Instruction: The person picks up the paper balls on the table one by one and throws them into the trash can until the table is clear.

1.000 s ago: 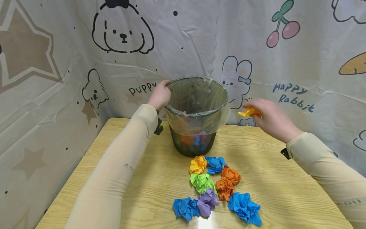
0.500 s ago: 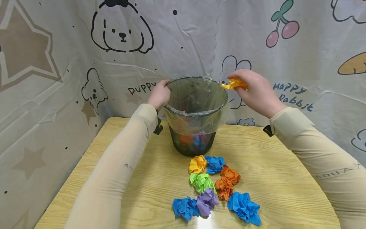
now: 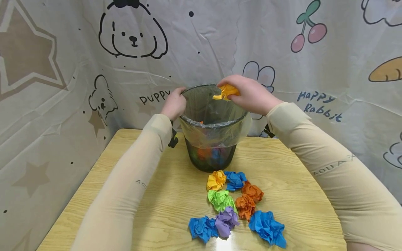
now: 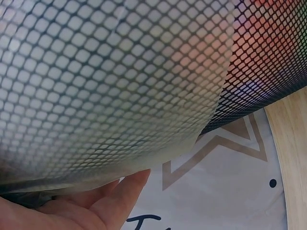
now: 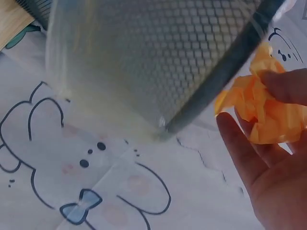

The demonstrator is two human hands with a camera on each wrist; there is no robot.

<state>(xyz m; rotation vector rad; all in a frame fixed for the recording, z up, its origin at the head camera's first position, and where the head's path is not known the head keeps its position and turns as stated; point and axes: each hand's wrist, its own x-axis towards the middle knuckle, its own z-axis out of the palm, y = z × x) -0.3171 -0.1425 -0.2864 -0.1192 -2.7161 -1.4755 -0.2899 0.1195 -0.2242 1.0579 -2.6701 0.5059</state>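
A dark mesh wastebasket (image 3: 196, 158) stands on the table with a translucent bag (image 3: 215, 137) folded over its rim. My left hand (image 3: 175, 104) grips the rim on its left side; in the left wrist view, fingers (image 4: 122, 196) curl under the bag's edge. Over the basket's mouth, my right hand (image 3: 251, 93) pinches a crumpled yellow-orange paper ball (image 3: 228, 92). The right wrist view has that paper ball (image 5: 268, 108) between thumb and fingers, close to the rim. Colored paper shows through the mesh low in the basket.
In front of the basket lie several paper balls: yellow (image 3: 216, 180), blue (image 3: 235, 180), green (image 3: 221, 200), orange (image 3: 245, 206), purple (image 3: 226, 221), and more blue ones (image 3: 203, 228). A printed curtain (image 3: 201, 42) hangs behind the wooden table (image 3: 301, 209).
My right hand has carried the yellow-orange paper ball left and up, from beside the basket to above its mouth. My left hand has stayed on the rim.
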